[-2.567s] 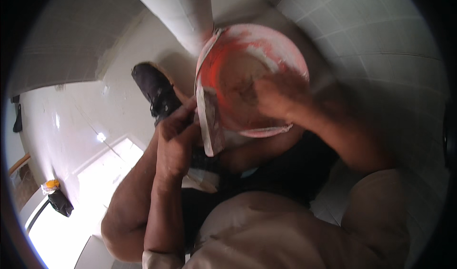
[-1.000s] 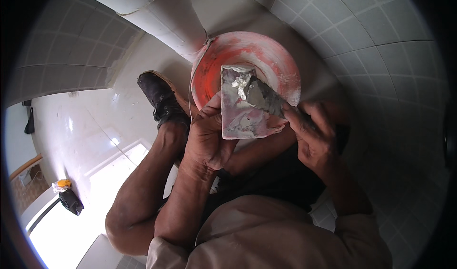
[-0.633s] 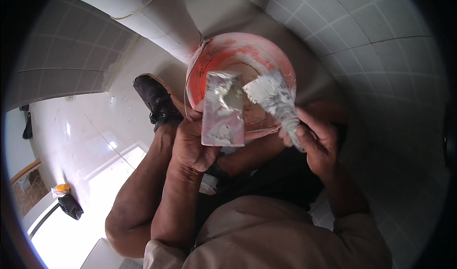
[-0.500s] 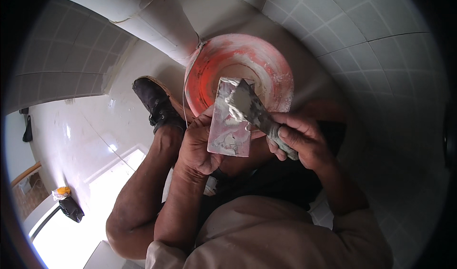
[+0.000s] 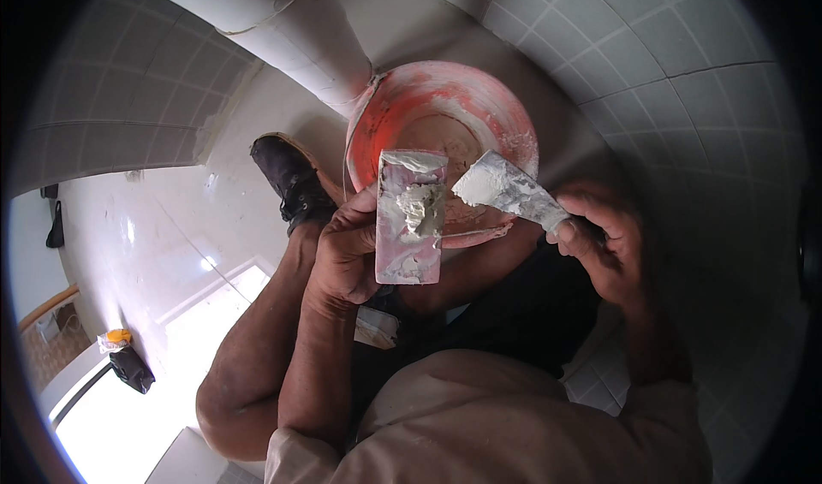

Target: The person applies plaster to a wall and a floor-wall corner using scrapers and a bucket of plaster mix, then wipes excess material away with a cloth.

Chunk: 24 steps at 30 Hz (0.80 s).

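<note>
My left hand grips a flat, pinkish rectangular board by its left side, palm side partly hidden. On the board's face sits a lump of pale putty, with more smeared near its top and bottom ends. In my right hand is a putty knife, its handle mostly covered by my fingers. White paste coats the blade, which points left and lies just right of the board, apart from it. Below both tools stands a red bucket, its inside streaked with white residue.
A thick white pipe rises beside the bucket's left. Grey tiled walls close in at right and at upper left. My shoe rests on the pale floor left of the bucket. A black bag lies at far left.
The putty knife has left the board's face and moved right, turning so more of its coated blade shows. A larger lump of putty now sits mid-board. The board tilts less.
</note>
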Motion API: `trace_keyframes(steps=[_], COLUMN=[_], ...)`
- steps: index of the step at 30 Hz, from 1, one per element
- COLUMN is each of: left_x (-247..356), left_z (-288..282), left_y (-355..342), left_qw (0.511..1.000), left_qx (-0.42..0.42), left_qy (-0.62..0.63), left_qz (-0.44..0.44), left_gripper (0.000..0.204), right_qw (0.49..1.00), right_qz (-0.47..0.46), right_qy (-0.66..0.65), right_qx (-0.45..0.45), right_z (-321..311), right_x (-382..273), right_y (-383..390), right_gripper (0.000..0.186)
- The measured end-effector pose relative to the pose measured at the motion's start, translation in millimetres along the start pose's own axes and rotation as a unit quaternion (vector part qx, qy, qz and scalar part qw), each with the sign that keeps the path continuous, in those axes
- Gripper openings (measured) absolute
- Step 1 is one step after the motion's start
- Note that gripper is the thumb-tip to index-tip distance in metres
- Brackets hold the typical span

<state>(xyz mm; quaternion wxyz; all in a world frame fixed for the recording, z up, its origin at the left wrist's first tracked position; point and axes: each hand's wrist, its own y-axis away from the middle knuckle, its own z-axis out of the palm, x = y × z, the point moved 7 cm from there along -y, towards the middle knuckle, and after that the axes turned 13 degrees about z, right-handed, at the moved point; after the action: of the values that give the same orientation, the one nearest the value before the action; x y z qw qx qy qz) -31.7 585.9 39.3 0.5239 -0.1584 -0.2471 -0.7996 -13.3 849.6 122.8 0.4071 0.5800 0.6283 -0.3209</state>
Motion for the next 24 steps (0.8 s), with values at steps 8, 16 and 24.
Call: trace_keyframes(steps=[8, 16, 24], left_x=[-8.4, -33.7, -7.5], left_z=[-3.0, 12.3, 17.3], left_y=[4.8, 1.2, -11.6], left_qw=[1.000, 0.991, 0.984], left_qx=[-0.020, 0.007, 0.020], left_qy=[-0.003, 0.131, 0.146], left_qz=[-0.016, -0.001, 0.097], left_gripper=[0.053, 0.051, 0.048], right_qw=[0.999, 0.985, 0.983], right_qz=[0.033, -0.155, -0.104], right_qy=[-0.008, 0.026, 0.122], right_qx=[-0.022, 0.070, 0.087], right_z=[9.6, 49.7, 57.3], right_x=[7.1, -8.6, 10.4], right_y=[-5.2, -4.2, 12.7], right_gripper=[0.026, 0.051, 0.050])
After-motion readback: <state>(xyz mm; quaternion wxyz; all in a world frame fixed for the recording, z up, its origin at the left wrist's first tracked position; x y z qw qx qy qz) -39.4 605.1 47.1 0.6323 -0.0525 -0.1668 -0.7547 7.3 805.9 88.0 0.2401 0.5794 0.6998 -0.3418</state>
